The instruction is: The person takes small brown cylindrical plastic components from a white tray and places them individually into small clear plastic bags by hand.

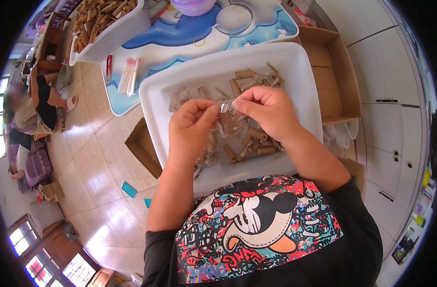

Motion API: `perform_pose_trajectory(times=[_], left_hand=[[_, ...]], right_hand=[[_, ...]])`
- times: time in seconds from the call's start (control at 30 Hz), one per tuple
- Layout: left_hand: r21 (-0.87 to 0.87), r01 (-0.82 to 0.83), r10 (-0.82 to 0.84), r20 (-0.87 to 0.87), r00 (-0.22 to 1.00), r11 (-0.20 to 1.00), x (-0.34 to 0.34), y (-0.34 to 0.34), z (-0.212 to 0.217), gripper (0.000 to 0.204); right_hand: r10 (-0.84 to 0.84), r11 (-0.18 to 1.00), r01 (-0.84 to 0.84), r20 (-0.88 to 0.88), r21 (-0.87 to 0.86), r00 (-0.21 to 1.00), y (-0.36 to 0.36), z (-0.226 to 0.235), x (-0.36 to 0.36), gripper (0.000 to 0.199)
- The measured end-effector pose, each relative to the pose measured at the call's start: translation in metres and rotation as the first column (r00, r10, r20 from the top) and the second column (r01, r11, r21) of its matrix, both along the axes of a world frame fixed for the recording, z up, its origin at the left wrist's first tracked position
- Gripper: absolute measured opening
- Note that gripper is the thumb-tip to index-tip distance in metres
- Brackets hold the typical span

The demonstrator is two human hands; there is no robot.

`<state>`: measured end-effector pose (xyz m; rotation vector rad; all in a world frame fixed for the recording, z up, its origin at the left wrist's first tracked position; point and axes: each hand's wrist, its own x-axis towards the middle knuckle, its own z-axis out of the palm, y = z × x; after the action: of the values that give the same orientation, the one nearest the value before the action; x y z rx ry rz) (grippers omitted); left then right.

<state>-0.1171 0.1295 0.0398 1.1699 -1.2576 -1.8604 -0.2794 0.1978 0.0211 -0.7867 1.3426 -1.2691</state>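
Both of my hands pinch the top edge of a small clear plastic bag [226,118] above a white tub [149,98]. My left hand [190,128] grips its left corner between thumb and fingers. On the other corner, my right hand [272,111] is closed the same way. Something brownish shows through the film, but I cannot tell whether it lies inside or behind the bag. Below lie several short brown tubes [265,150] and a tangle of thin pale strands [262,79]. Filled clear bags [179,97] sit at the tub's left side, partly hidden by my left hand.
A blue-patterned table [156,40] carries a white bin [127,29] of brown pieces, a bundle of clear bags [128,79], a red-handled tool [109,67] and a purple container [193,5]. Cardboard boxes [334,71] flank the tub. A person [34,103] sits far left.
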Motion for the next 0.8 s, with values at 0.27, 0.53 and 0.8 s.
perform_pose_trajectory(times=[0.27, 0.53, 0.8], left_hand=[[-0.586, 0.364, 0.106, 0.616, 0.781, 0.724, 0.022, -0.023, 0.004, 0.016], [-0.245, 0.91, -0.023, 0.963, 0.267, 0.335, -0.037, 0.018, -0.042, 0.011], [-0.307, 0.802, -0.116, 0.901, 0.418, 0.512, -0.035, 0.008, -0.032, 0.012]], right_hand=[[-0.399, 0.911, 0.379, -0.112, -0.161, 0.91, -0.001, 0.017, -0.039, 0.018], [-0.413, 0.883, 0.394, -0.024, -0.253, 0.91, -0.001, 0.008, -0.033, 0.018], [-0.102, 0.992, 0.084, -0.203, -0.097, 0.974, 0.001, -0.008, -0.034, 0.021]])
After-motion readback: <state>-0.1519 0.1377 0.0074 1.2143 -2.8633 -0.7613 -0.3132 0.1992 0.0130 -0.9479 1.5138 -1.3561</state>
